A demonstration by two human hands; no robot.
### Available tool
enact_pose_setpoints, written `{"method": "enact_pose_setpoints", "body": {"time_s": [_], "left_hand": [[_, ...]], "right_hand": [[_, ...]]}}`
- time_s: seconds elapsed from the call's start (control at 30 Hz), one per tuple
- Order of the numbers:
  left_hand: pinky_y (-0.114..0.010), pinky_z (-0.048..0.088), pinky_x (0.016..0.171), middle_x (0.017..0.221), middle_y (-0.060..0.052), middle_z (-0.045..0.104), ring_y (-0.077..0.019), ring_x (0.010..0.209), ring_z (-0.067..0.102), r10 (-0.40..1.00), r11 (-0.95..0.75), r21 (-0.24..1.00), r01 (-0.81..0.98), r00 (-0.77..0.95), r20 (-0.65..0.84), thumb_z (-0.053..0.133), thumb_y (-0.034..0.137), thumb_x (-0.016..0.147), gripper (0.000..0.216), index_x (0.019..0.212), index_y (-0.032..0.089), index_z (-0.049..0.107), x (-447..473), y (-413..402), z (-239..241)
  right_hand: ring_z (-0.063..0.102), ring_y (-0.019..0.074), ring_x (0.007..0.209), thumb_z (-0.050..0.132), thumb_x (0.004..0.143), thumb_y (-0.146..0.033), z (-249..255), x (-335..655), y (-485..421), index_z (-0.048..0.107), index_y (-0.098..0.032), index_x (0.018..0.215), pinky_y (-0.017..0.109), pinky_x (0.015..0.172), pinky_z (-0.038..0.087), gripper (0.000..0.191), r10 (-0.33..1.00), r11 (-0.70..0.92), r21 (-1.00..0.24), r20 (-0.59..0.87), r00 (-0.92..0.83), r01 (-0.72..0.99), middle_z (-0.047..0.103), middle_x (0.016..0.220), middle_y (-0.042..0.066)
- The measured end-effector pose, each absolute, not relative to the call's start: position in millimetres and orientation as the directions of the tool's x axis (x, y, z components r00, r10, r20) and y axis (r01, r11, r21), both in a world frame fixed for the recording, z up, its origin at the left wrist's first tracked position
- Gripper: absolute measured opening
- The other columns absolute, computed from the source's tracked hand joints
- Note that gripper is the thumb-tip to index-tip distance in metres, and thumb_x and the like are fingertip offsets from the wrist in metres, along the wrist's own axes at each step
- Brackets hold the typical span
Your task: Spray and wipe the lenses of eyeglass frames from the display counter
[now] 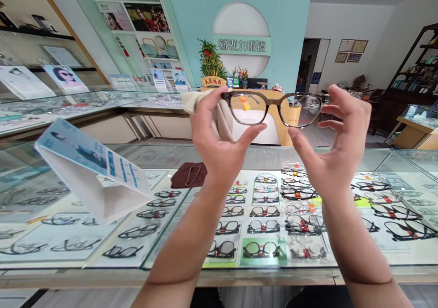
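Note:
A pair of dark-framed eyeglasses (273, 101) is held up in front of me, above the glass display counter. My left hand (219, 137) grips the left end of the frame between thumb and fingers. A beige cleaning cloth (223, 116) is tucked in that same hand, draping behind the fingers. On the other side, my right hand (337, 143) pinches the right end, its thumb below the lens rim and its fingers curled at the hinge. An orange and yellow sticker shows on the left lens. The temple arms point away and are mostly hidden.
The glass display counter (191, 274) below contains rows of eyeglasses (263, 226). On its top stand a folded blue-and-white card sign (92, 162) and a brown pouch (188, 174). Farther back are another display case (137, 100) and a reception desk (285, 134) with a potted plant (210, 61).

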State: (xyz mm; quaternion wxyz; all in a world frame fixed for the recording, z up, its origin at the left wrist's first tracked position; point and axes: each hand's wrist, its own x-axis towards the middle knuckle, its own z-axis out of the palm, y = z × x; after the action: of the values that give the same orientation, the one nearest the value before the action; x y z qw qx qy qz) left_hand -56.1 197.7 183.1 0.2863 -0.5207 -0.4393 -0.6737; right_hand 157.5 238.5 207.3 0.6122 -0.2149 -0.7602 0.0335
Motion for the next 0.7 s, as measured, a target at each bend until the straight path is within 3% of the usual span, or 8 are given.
{"method": "enact_pose_setpoints", "body": {"time_s": [0.13, 0.37, 0.57, 0.7], "left_hand": [[-0.063, 0.040, 0.132, 0.153, -0.006, 0.063, -0.0389, 0.160, 0.042, 0.062, -0.393, 0.309, 0.866, -0.310, 0.949, 0.083, 0.070, 0.081, 0.079, 0.145, 0.033, 0.054, -48.9, 190.3, 181.1], [-0.065, 0.039, 0.131, 0.151, -0.009, 0.065, -0.0410, 0.154, 0.049, -0.007, -0.310, 0.249, 0.918, -0.264, 0.964, 0.088, 0.069, 0.075, 0.084, 0.144, 0.033, 0.056, -40.6, 188.7, 178.2], [-0.060, 0.045, 0.129, 0.146, -0.007, 0.069, -0.0374, 0.147, 0.058, -0.047, -0.292, 0.205, 0.934, -0.228, 0.972, 0.081, 0.074, 0.080, 0.081, 0.146, 0.034, 0.056, -43.6, 193.6, 182.3], [-0.060, 0.042, 0.131, 0.150, -0.007, 0.066, -0.0379, 0.154, 0.051, -0.004, -0.351, 0.212, 0.912, -0.227, 0.974, 0.073, 0.079, 0.085, 0.082, 0.149, 0.031, 0.053, -53.8, 199.6, 179.4]], "right_hand": [[0.062, 0.0335, 0.132, 0.060, 0.103, -0.042, 208.3, 157.5, 243.4, 0.037, -0.046, 0.163, 0.056, 0.098, 0.062, 0.064, 0.429, 0.899, -0.391, 0.878, -0.210, 0.198, 0.058, 0.151, 0.010], [0.064, 0.0286, 0.136, 0.051, 0.107, -0.045, 209.2, 159.5, 252.3, 0.043, -0.042, 0.156, 0.050, 0.099, 0.063, 0.049, 0.509, 0.857, -0.507, 0.802, -0.313, 0.094, 0.062, 0.150, 0.008], [0.065, 0.0299, 0.136, 0.051, 0.107, -0.046, 213.3, 158.9, 246.4, 0.059, -0.037, 0.140, 0.054, 0.109, 0.058, 0.036, 0.531, 0.842, -0.540, 0.828, -0.181, 0.003, 0.067, 0.141, 0.008], [0.070, 0.0311, 0.127, 0.048, 0.108, -0.049, 214.8, 159.4, 244.3, 0.066, -0.034, 0.132, 0.055, 0.108, 0.059, 0.033, 0.565, 0.824, -0.567, 0.819, -0.105, 0.011, 0.071, 0.135, 0.008]]}}
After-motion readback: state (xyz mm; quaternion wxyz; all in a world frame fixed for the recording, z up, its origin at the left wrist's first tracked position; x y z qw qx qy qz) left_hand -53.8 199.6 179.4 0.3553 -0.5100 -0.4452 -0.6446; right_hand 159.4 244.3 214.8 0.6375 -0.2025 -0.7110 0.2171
